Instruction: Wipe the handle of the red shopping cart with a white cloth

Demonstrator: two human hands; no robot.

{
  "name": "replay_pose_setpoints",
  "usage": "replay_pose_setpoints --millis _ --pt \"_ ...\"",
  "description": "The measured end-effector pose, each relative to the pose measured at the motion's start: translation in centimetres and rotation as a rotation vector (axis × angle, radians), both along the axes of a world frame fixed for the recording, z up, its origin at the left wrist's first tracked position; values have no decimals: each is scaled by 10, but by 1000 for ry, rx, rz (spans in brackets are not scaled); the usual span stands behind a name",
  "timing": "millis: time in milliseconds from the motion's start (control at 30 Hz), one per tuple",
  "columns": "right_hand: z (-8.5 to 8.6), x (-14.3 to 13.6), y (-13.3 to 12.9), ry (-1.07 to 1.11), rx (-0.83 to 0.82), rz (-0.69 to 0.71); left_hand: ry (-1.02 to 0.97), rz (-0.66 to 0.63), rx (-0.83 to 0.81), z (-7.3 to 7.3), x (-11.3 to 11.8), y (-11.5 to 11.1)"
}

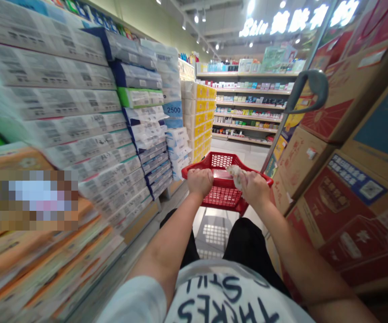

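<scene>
A red plastic shopping cart (222, 197) with a perforated basket stands directly before me. My left hand (200, 181) is wrapped round the left part of its handle bar. On the right part of the same bar, my right hand (255, 188) is closed. A crumpled, whitish, translucent bundle (236, 175), like a thin plastic bag, pokes out by the right thumb and lies against the bar. What the bundle contains, I cannot make out. Through the basket's holes the pale floor shows.
Stacked tissue packs (89, 103) line the left, with yellow packs (198, 119) farther along. Cardboard cartons (345, 202) pile up closely on the right, beside a slanted post with a grey loop handle (310, 92). Shelves of small goods (247, 105) stand across the aisle's far end.
</scene>
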State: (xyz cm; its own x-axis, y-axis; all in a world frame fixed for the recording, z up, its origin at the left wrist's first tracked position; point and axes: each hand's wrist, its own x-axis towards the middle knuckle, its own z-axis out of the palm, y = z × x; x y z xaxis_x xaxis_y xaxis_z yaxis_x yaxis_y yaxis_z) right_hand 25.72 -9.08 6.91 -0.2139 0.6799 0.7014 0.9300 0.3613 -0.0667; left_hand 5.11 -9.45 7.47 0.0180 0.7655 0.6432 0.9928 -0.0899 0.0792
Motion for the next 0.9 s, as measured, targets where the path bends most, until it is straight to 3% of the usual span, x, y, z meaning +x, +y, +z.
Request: replay_pose_setpoints --millis 100,333,567,800,900 --pt "10 -7 9 18 -43 -27 -5 1 7 0 2 -1" --pt "-33 -20 -6 -136 280 227 -11 11 4 0 -3 0" --pt "-3 -29 12 -28 101 133 36 -20 21 4 0 0" --pt "-37 -27 5 -168 292 257 58 -14 -4 6 0 -4" --pt "-35 -24 9 -212 274 304 53 -13 1 7 -2 -3"
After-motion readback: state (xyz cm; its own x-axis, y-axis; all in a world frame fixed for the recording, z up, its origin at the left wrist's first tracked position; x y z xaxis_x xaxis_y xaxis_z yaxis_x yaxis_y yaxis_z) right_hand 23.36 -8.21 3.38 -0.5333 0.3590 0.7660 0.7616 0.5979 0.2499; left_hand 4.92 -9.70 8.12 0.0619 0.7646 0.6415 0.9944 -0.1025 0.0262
